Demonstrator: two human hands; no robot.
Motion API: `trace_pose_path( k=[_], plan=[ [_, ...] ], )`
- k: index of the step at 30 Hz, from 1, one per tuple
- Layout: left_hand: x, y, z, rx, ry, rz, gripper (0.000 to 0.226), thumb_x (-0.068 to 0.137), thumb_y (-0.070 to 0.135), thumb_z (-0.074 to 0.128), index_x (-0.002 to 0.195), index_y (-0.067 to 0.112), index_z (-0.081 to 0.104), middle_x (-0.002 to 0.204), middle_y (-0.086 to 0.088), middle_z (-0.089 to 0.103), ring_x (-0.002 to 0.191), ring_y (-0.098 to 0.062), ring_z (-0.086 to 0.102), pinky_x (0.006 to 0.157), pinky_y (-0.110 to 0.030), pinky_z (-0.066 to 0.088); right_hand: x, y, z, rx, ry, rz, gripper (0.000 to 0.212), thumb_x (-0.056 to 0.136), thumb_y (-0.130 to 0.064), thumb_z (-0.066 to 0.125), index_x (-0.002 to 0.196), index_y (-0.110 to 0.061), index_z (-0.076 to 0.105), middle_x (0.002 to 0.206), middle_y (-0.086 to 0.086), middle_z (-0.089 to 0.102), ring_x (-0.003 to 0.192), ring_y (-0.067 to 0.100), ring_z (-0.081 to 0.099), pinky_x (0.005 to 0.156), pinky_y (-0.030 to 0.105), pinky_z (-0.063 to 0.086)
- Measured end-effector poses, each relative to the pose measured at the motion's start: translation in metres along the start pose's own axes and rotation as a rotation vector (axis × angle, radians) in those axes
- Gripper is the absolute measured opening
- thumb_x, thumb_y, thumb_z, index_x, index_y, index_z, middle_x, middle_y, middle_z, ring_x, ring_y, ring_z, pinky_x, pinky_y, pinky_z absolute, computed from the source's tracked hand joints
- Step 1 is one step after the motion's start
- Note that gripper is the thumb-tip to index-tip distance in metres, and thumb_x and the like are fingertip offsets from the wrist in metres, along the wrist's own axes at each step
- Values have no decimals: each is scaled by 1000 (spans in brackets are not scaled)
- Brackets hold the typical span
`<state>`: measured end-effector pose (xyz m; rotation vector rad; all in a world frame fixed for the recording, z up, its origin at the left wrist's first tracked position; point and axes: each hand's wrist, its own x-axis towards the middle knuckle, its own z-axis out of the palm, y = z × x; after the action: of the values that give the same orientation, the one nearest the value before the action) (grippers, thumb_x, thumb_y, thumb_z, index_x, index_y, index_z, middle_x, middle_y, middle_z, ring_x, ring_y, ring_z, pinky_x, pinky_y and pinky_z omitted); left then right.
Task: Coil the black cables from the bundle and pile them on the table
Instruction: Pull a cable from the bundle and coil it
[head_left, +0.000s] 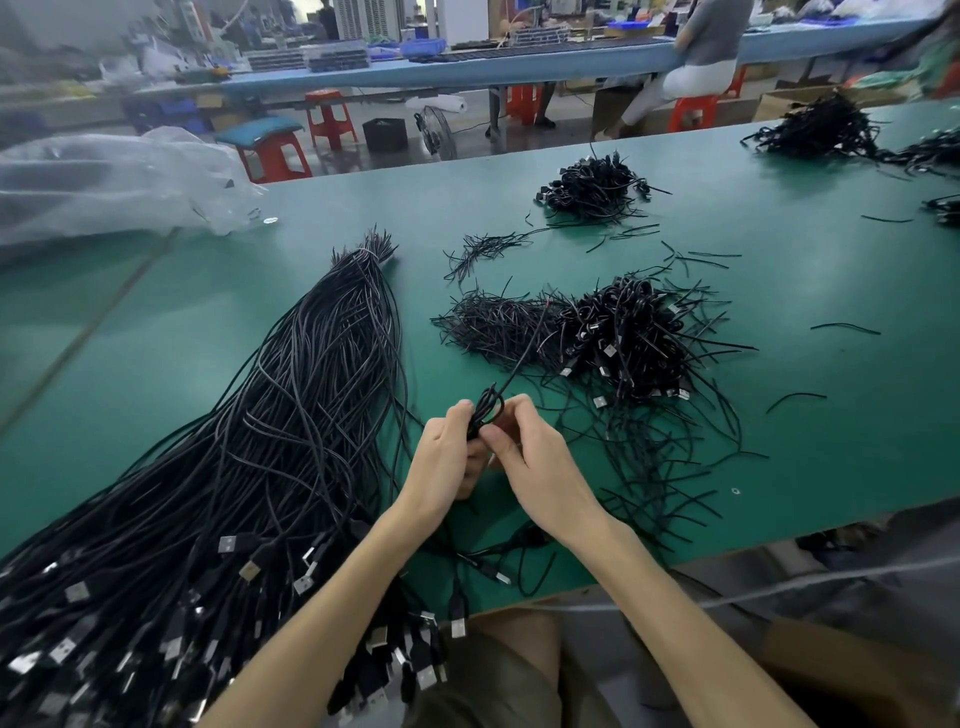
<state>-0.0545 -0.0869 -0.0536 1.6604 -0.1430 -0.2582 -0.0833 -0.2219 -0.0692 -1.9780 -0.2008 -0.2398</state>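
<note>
Green factory worktop (805, 405): your left hand (441, 460) and right hand (537, 460) pinch a part-coiled cable (488, 408) in curled fingers (511, 406); one pile (628, 332) done, big bundle (291, 426) left.

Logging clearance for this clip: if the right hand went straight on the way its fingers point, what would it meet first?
Its fingers point up and left, so the right hand would likely meet the cable coil it pinches, then the left hand gripping that coil just beyond.
</note>
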Motion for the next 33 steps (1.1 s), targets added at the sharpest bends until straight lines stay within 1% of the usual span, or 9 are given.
trace_pose_path(
  k=[5,11,14,18,24,26,29,31,33],
  plan=[
    [0,-1,0,-13,-4,-3,53,108,37,31,56,27,33,51,5,26,42,-11,17,40,-18,16,-2,0,0,-81,7,-40,28,108,-30,48,87,-11,52,83,0,57,76,15,53,69,32,46],
    [-1,0,-2,-33,0,-27,58,108,39,32,51,29,32,51,7,25,42,-11,16,40,-17,17,-3,-6,-3,-37,90,-116,25,104,-26,59,80,-17,61,73,-6,61,69,14,56,62,19,41],
    [-1,1,-3,-37,-3,-33,58,108,40,33,52,28,33,53,7,25,43,-11,16,41,-18,16,-3,-7,-4,13,85,-86,24,103,-25,60,81,-17,62,73,-3,65,68,17,60,62,27,48],
    [-2,3,-1,-25,4,-34,57,108,39,33,52,28,32,53,7,25,45,-12,16,40,-19,17,-4,-7,-3,-16,84,-102,23,103,-20,58,80,-17,59,72,-7,61,65,13,55,60,20,41],
    [-4,6,1,-20,19,-20,58,109,38,33,53,24,37,50,5,27,42,-13,19,41,-21,17,-7,-6,1,-252,156,-181,20,104,-19,54,85,-15,57,79,-8,53,67,14,50,61,27,41],
    [-5,7,3,13,19,19,56,111,36,32,60,16,41,49,2,30,41,-14,23,41,-23,19,-7,-5,1,-284,183,-180,20,104,-20,54,85,-15,56,79,-9,52,67,14,49,60,28,42],
    [-4,11,0,144,41,117,41,112,27,37,78,8,49,52,3,48,44,-18,42,43,-30,36,-7,-5,0,-308,201,-159,21,103,-22,52,83,-16,54,77,-9,50,66,14,47,59,28,39],
    [-4,19,-8,181,37,165,25,111,19,42,96,7,57,60,3,60,48,-19,52,46,-32,43,-7,-4,0,-308,212,-145,20,102,-21,53,83,-16,53,77,-7,49,67,15,47,59,29,38],
    [-8,28,-19,202,-16,213,19,110,17,43,112,10,60,71,0,68,52,-22,58,49,-33,47,-5,-5,-1,-284,219,-133,18,101,-17,54,83,-16,53,78,-7,51,69,15,48,61,29,38]
  ],
)
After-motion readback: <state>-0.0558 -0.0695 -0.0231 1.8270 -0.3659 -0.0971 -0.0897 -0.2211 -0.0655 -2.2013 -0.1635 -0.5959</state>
